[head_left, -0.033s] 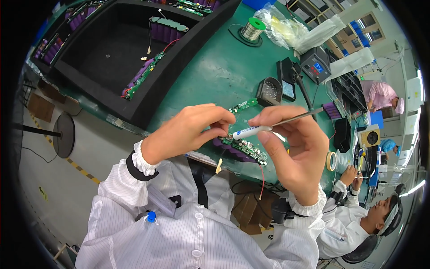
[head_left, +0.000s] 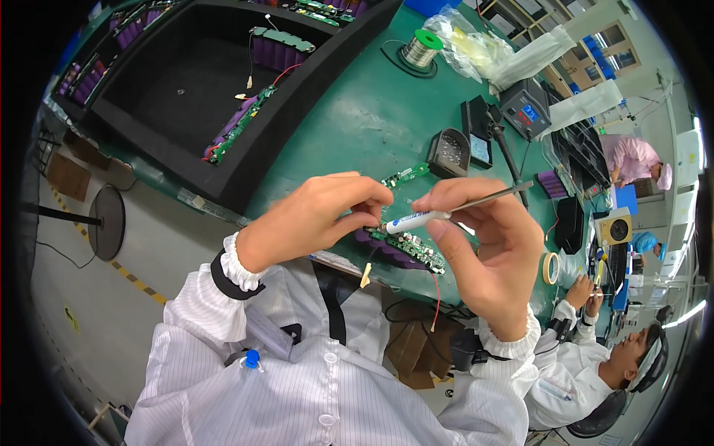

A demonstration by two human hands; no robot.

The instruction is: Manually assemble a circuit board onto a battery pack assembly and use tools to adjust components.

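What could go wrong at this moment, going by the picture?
The white pen points at the left hand, so a slip might poke its fingers.
The thin metal tool, also in the right hand, might slip.
The red wire hangs off the green table and might snag.

An electronics workshop: circuit boards (head_left: 410,248), green workbench (head_left: 349,104), 1 solder spool (head_left: 421,50), soldering station (head_left: 512,99) (blue display (head_left: 529,112)), pink-coated co-worker (head_left: 631,156).

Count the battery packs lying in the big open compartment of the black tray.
2. One pack is near the far end; the other pack lies along the right wall of the black tray. The walls may hide more.
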